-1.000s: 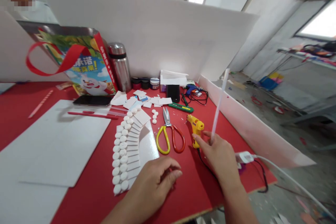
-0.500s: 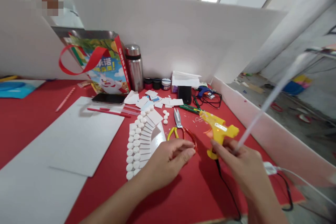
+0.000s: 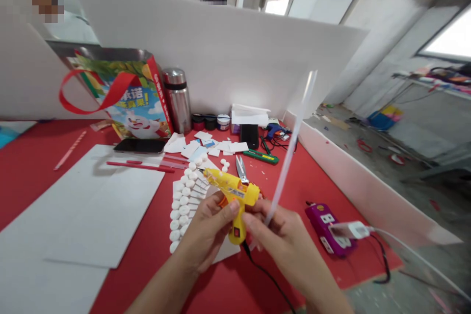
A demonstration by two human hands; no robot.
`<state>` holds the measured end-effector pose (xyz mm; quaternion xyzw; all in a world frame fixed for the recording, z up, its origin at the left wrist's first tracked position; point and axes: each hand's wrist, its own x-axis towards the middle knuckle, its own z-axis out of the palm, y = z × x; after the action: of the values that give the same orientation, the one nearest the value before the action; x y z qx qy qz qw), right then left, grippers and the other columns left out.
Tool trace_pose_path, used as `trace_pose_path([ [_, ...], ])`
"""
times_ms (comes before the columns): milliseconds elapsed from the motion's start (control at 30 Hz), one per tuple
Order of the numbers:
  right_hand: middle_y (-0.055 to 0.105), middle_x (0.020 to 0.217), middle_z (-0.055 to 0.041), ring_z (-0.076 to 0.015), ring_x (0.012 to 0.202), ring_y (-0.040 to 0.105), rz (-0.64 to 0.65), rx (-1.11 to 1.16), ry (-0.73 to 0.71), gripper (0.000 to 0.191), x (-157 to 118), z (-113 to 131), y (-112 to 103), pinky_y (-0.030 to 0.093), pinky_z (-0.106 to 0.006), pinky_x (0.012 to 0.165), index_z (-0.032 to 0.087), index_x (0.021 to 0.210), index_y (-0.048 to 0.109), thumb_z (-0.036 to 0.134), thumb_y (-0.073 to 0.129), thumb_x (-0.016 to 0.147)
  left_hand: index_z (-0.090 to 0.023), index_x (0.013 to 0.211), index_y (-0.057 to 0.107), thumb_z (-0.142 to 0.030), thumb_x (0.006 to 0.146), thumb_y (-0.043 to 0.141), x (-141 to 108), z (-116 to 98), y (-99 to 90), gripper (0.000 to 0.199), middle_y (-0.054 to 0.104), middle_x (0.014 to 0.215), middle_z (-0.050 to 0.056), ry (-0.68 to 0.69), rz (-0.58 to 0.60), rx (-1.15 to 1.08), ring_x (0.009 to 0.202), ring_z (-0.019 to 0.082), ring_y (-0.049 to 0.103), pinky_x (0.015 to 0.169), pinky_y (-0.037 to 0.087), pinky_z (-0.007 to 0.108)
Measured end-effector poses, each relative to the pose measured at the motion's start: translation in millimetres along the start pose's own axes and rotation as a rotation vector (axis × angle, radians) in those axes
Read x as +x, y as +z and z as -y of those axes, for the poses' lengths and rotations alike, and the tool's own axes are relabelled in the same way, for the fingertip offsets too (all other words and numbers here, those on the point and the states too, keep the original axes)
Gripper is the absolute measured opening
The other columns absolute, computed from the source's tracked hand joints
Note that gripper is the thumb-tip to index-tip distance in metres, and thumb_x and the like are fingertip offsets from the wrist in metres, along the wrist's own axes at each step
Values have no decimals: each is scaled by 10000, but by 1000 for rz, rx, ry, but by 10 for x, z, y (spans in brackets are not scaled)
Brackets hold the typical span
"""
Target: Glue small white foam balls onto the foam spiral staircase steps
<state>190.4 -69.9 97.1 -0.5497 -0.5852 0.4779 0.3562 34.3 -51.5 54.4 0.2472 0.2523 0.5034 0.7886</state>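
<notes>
While a yellow plastic glue gun (image 3: pixel 228 185) is clasped by the left hand (image 3: pixel 206 230) above the red tabletop (image 3: pixel 142 250), the right hand (image 3: pixel 283 233) grips a long translucent rod (image 3: pixel 293 142) just right of it. Round white discs (image 3: pixel 184 211) lie at left.

A craft workshop; glue gun (image 3: pixel 228 187), shears (image 3: pixel 241 169) and cutter (image 3: pixel 260 157) at a red table (image 3: pixel 142 240); white partitions (image 3: pixel 221 49); patchy walls (image 3: pixel 375 19); littered floor (image 3: pixel 419 191).
</notes>
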Motion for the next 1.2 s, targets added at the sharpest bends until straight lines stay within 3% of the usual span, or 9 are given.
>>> trace_pose_path([
  [100,616,681,-4,-103,539,513,-104,2,-105,347,-87,51,-157,402,-214,497,170,990,716,448,509,1010,-165,1013,760,-325,814,834,-11,-99,-89,266,776,842,63,17,3,-32,733,142,717,741,559,236],
  [167,692,861,-49,-105,567,558,-195,-31,-212,342,-175,101,-220,436,-224,499,201,1017,744,422,483,1031,-161,967,767,-326,805,841,-15,-154,-146,243,775,815,62,28,16,-59,735,149,727,735,566,234],
  [233,702,1012,-73,-138,712,637,-308,-120,-332,316,-262,171,-229,507,-249,608,233,1003,772,388,498,1029,-154,948,772,-324,794,850,-19,-187,-183,242,783,836,71,30,21,-71,729,154,734,726,573,235],
  [300,687,996,-66,-176,867,656,-443,-205,-429,282,-324,239,-198,519,-269,701,271,1005,791,354,522,1022,-148,953,776,-326,792,852,-22,-197,-200,252,789,857,82,18,23,-66,732,162,742,723,583,242],
  [367,663,895,-50,-176,855,634,-513,-200,-497,275,-347,277,-150,498,-272,685,295,1014,796,318,522,1024,-141,956,778,-330,796,847,-24,-189,-206,257,788,852,86,1,23,-66,726,164,745,715,591,244],
  [633,703,811,-30,-156,682,672,-473,116,-451,227,-264,234,52,534,-279,614,251,1074,753,213,537,1014,-125,961,771,-331,845,796,-11,-137,-260,238,781,834,90,-46,65,-87,694,161,746,676,596,233],
  [1000,695,829,-17,-139,731,676,-416,-29,-474,225,-218,172,65,557,-258,665,244,1071,736,192,525,1011,-122,942,777,-360,776,854,-17,-144,-235,300,777,804,89,-31,59,-38,683,159,732,700,585,246],
  [1200,697,816,-27,-156,717,654,-472,-110,-462,239,-240,163,29,523,-285,654,240,1077,762,195,540,1000,-147,909,782,-362,730,891,-8,-153,-213,301,781,778,83,6,46,29,679,173,734,654,546,238],
])
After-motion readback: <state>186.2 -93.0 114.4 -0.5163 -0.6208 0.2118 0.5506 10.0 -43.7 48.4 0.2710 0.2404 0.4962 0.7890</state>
